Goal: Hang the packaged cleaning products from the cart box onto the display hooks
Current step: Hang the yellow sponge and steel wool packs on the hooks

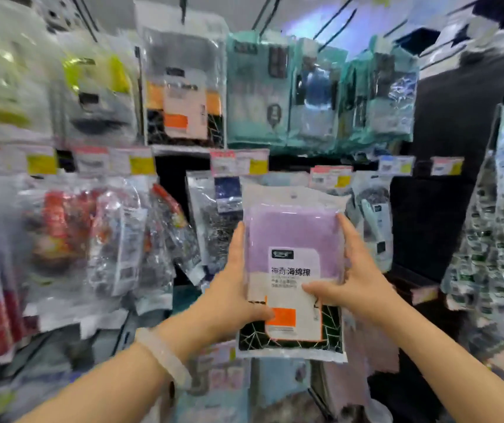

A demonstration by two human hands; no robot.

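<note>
A clear package with a purple sponge cloth point(293, 236) and a white and orange label is held upright in front of the display. My left hand point(232, 288) grips its left edge, thumb across the lower front. My right hand point(357, 276) grips its right edge, thumb on the label. The hang hole at the package top sits just below a row of price tags point(238, 161). A similar package with an orange label point(183, 87) hangs on a hook above to the left. The cart box is not in view.
Hanging packages fill the wall: yellow sponges point(98, 87) at upper left, teal packs point(318, 93) at upper right, red and silver scrubber packs point(107, 233) at left, printed packs point(501, 239) at right. A dark gap point(434, 209) lies right of the held package.
</note>
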